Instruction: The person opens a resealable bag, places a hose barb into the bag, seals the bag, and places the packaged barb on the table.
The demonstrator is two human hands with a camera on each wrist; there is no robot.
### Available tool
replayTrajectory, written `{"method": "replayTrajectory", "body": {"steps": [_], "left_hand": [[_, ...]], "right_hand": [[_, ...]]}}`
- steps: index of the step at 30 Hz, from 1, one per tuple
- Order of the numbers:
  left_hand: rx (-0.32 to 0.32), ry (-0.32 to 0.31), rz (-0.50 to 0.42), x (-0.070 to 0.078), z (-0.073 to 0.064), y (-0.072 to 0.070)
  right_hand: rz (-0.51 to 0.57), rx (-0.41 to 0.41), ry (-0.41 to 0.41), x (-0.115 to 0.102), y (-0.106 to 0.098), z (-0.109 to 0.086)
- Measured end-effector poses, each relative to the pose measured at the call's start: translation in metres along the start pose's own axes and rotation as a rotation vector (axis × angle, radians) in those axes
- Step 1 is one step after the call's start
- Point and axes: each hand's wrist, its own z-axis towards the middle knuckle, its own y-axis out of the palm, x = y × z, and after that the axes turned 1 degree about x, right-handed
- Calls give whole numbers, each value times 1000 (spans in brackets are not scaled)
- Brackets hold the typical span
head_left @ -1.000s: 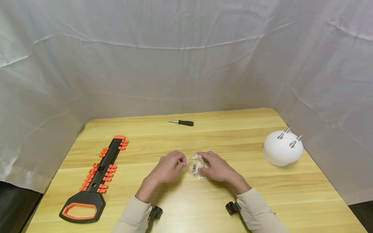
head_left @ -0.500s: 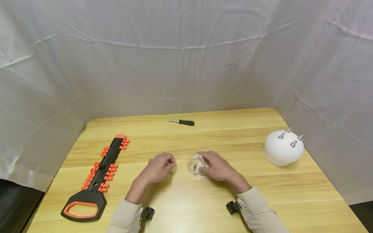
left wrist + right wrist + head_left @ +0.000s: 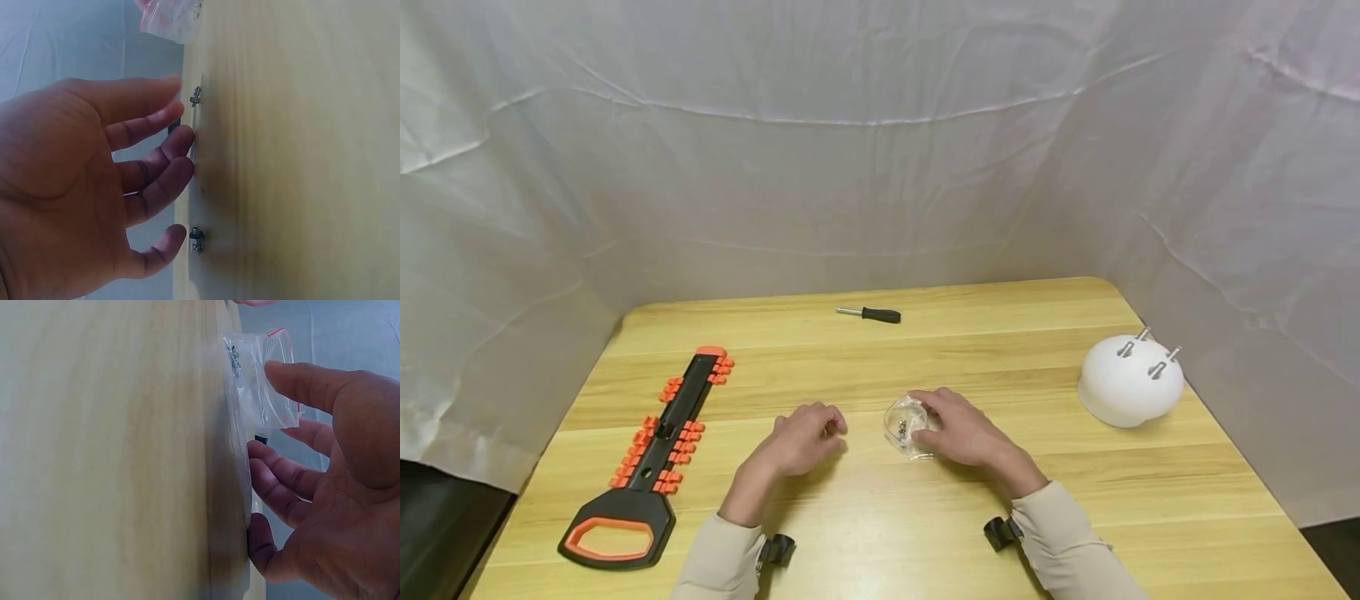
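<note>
My right hand (image 3: 958, 429) pinches a clear zip bag (image 3: 265, 387) between thumb and index finger, low over the table. Inside the bag lies a small cluster of metal screws (image 3: 234, 360). To the left of the bag, my left hand (image 3: 801, 437) hovers just over the wood with loosely bent fingers and nothing between them. In the left wrist view, one small metal bolt (image 3: 195, 96) rests on the table by the thumb and index tips. A second bolt with a dark nut (image 3: 196, 240) lies by the little finger. The left hand hides both bolts in the head view.
On the left side of the wooden table (image 3: 1000, 533) lies a black rack with orange clips (image 3: 655, 450) and a looped handle. A black-handled screwdriver (image 3: 880, 316) is at the back. A white rounded body with metal prongs (image 3: 1127, 383) stands at the right edge.
My left hand has moved left, away from the bag, and its thumb and fingers have spread apart. The right hand has stayed in place on the bag.
</note>
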Motion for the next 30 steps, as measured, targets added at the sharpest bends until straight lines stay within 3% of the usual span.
{"method": "replayTrajectory", "body": {"steps": [16, 24, 30], "left_hand": [[10, 30, 90, 4, -4, -1], [-29, 42, 79, 5, -3, 0], [8, 69, 32, 6, 1, 2]], "right_hand": [[3, 4, -3, 1, 0, 0], [4, 1, 3, 0, 0, 0], [5, -1, 2, 1, 1, 0]]}}
